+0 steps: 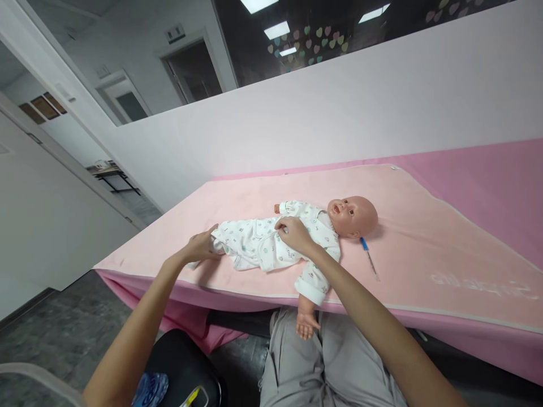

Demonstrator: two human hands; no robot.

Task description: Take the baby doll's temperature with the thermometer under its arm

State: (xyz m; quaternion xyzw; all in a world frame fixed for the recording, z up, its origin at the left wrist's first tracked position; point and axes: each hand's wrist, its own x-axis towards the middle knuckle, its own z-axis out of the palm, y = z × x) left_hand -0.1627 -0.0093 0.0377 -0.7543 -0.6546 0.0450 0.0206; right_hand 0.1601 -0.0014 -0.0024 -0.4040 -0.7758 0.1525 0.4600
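A baby doll (355, 216) lies on its back on a pink mat (407, 243), its head toward the right. It wears a white patterned outfit (263, 246), with a tie at the waist. My left hand (202, 246) is at the doll's feet, the fingers round the end of a leg and part of the grip hidden. On the doll's belly, my right hand (294, 233) has thumb and fingertips pinched together at the front of the outfit. The doll's near arm (311, 288) hangs over the mat's front edge. A blue-ended thermometer-like stick (369, 255) lies beside the head.
A darker pink cloth (500, 192) covers the table under the mat. Behind it stands a white wall (339, 118) with dark glass above. Below the front edge are my legs (326, 356) and a black seat (182, 367) at the left.
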